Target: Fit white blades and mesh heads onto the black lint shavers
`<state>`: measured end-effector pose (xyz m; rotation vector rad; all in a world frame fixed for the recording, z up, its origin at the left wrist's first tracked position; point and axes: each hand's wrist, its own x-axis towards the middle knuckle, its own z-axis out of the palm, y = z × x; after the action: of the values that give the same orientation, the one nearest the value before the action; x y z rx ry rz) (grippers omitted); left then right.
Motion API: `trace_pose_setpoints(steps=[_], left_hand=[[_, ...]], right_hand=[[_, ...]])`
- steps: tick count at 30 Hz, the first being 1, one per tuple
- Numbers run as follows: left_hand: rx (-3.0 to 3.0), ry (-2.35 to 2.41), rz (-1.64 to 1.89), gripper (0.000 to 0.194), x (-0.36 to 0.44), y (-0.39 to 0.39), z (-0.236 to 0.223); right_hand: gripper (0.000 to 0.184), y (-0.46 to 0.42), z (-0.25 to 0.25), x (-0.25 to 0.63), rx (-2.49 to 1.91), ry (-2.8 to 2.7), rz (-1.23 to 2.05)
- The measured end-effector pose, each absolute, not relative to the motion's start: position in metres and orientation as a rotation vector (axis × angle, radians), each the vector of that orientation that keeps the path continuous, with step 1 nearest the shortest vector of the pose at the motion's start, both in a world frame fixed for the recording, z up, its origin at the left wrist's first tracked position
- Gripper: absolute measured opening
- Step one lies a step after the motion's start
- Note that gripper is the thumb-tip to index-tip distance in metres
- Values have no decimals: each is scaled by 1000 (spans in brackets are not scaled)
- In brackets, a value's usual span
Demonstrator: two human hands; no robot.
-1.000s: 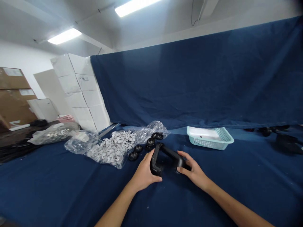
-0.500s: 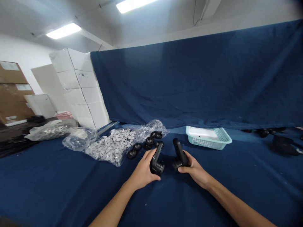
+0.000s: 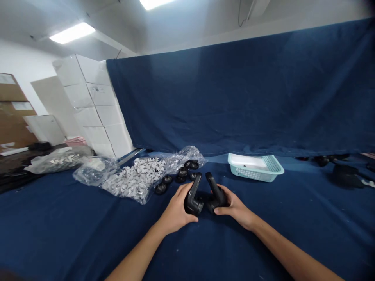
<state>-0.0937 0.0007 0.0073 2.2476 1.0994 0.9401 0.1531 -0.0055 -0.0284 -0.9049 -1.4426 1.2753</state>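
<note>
My left hand (image 3: 177,210) is closed round a black L-shaped plastic part (image 3: 192,199) with a long arm pointing up and a round stub at its lower right. A similar black angled part (image 3: 217,194) is in my right hand (image 3: 236,210), with the thumb pressed on its lower side. The two parts face each other above the blue cloth, close together; whether their lower ends touch I cannot tell. Just beyond my left hand lie several round black wheel-like pieces (image 3: 183,172), beside a clear plastic bag (image 3: 129,185) of small grey-white pieces.
A pale turquoise basket (image 3: 255,174) with something white inside stands behind my right hand. Further black parts (image 3: 345,175) lie at the far right. Another bag of pieces (image 3: 58,160) sits at the left, near stacked white boxes (image 3: 99,105). A blue curtain (image 3: 234,93) hangs behind.
My right hand has moved left with its black part, narrowing the gap to the part in my left hand. The whole view has shifted slightly.
</note>
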Motion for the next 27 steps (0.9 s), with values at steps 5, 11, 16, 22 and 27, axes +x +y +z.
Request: trace_pose_setpoints(steps=[5, 11, 16, 22, 27], left_hand=[[2255, 1092, 916, 108, -91, 0, 6], [2252, 1089, 909, 112, -90, 0, 8], [2251, 1079, 915, 111, -91, -1, 8], [2248, 1089, 920, 110, -91, -1, 8], [2240, 1089, 933, 110, -91, 0, 8]], right_hand=[[77, -6, -27, 153, -870, -1475, 1288], [77, -4, -25, 153, -833, -1476, 1335], [82, -2, -29, 154, -833, -1455, 1381], [81, -3, -29, 154, -822, -1440, 1408], [81, -4, -27, 153, -815, -1432, 1420]])
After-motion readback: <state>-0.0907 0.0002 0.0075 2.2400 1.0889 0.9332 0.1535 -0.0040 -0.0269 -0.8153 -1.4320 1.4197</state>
